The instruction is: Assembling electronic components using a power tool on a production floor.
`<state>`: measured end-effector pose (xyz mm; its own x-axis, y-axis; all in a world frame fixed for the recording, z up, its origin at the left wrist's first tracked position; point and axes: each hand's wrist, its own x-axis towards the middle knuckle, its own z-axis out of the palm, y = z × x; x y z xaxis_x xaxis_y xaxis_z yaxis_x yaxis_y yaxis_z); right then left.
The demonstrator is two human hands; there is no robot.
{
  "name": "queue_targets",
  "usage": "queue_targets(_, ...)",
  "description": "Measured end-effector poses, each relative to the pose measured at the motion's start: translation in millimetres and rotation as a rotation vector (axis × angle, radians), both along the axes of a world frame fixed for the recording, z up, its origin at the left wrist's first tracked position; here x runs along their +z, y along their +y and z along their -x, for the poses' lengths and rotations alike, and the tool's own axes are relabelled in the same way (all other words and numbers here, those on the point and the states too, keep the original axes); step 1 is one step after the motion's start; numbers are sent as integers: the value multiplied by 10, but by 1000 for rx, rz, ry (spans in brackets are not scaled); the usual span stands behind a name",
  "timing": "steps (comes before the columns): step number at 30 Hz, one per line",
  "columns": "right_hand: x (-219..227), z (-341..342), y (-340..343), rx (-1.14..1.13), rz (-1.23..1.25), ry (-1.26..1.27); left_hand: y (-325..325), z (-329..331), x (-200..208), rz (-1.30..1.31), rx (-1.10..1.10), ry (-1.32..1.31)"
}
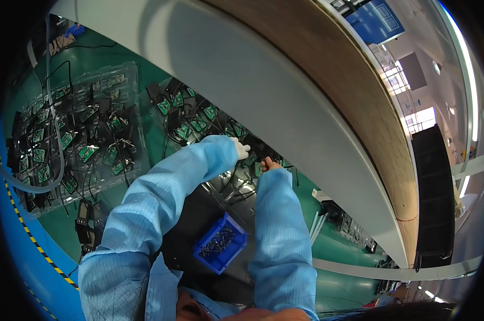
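Note:
Both my arms, in light blue sleeves, reach forward over a clear tray of small green circuit boards [199,125] with black cables and black parts. My left hand [242,149], pale and apparently gloved, is closed above the near right part of that tray; whatever its fingers grip is hidden. Just to its right, my right hand [270,163] has its fingers curled in a pinch. A green board [258,169] lies right beside its fingertips, and I cannot make out what the pinch holds. The two hands are close but apart.
A blue bin [241,251] of small metal pieces sits between my forearms. To the left stands a clear tray [138,107] heaped with boards and cables, with a clear hose [60,160] over it. A large pale curved panel [263,80] slants close past my hands.

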<state>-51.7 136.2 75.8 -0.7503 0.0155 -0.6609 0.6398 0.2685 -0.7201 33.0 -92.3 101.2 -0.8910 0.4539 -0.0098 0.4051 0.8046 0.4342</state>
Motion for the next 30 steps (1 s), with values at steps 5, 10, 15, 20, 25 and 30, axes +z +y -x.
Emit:
queue_targets(5,324,-337,-187,137,-341,319,1,5,-72,-32,29,0)
queue_targets(10,403,-144,-44,24,-301,507,28,14,-28,-59,39,4)
queue_targets(15,786,-137,190,-133,-228,955,24,2,-11,-96,46,17)
queue_targets(20,999,-656,390,-109,-78,1181,-9,-11,-62,-158,82,46)
queue_targets(25,1223,-1033,424,-9,105,1169,-33,-73,-84,-372,215,179)
queue_targets(30,1288,-1338,288,236,300,1160,21,162,-286,-544,302,149)
